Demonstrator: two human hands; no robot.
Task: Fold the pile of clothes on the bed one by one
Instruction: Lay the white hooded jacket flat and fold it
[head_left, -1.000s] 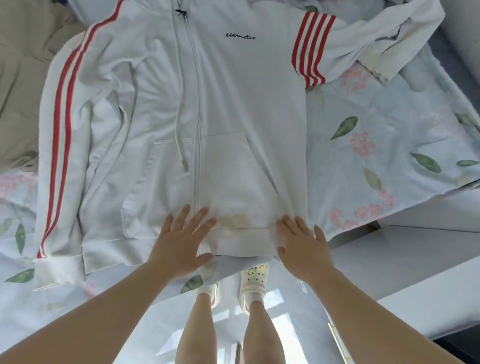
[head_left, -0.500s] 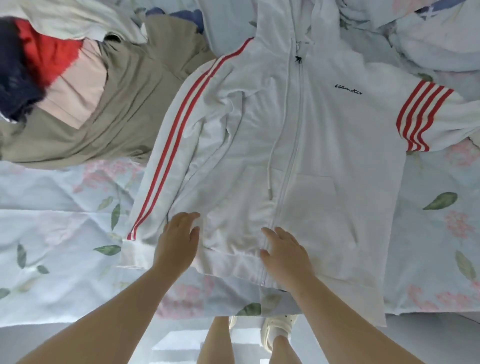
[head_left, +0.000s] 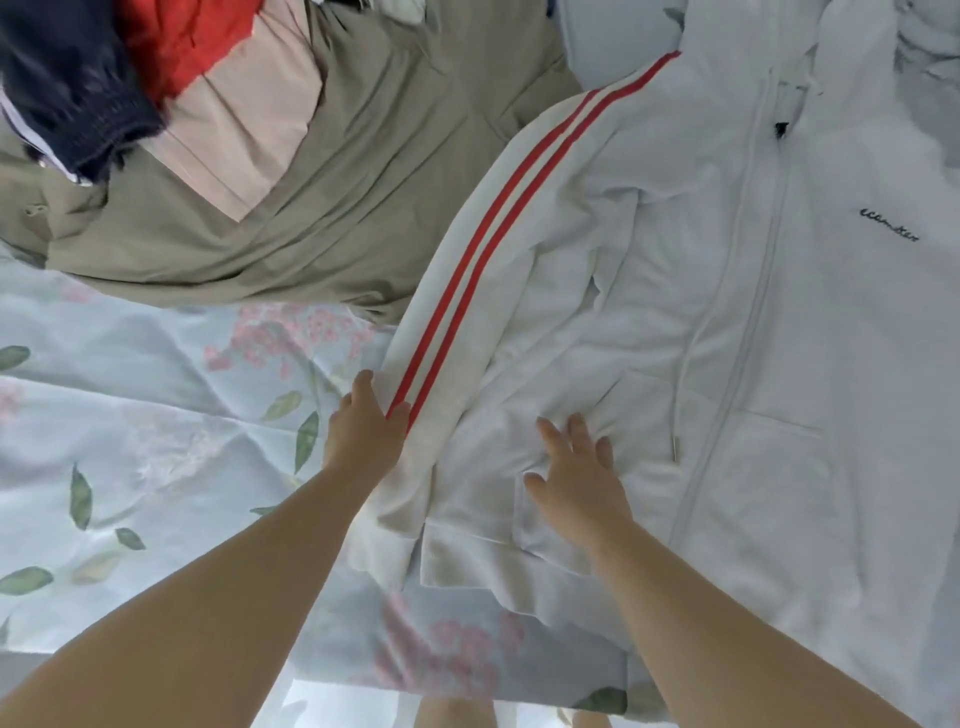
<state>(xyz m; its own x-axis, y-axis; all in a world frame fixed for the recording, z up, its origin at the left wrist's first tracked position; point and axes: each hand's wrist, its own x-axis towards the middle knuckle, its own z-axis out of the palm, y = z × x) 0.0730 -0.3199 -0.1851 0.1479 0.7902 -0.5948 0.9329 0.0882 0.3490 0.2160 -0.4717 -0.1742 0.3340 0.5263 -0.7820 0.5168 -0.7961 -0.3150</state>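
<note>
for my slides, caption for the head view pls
Left hand grips the striped sleeve while right hand flattens the white hoodie.

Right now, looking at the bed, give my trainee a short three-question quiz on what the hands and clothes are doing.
1. True or false: the hoodie is zipped shut.
2. Which hand grips the striped sleeve: A left, B right, C neither?
3. Fill in: the right hand lies flat and open on the hoodie's ____.

Key
1. True; the zipper runs closed down the front.
2. A; the left hand pinches the sleeve near the cuff.
3. Front, beside the sleeve, above the hem.
</note>
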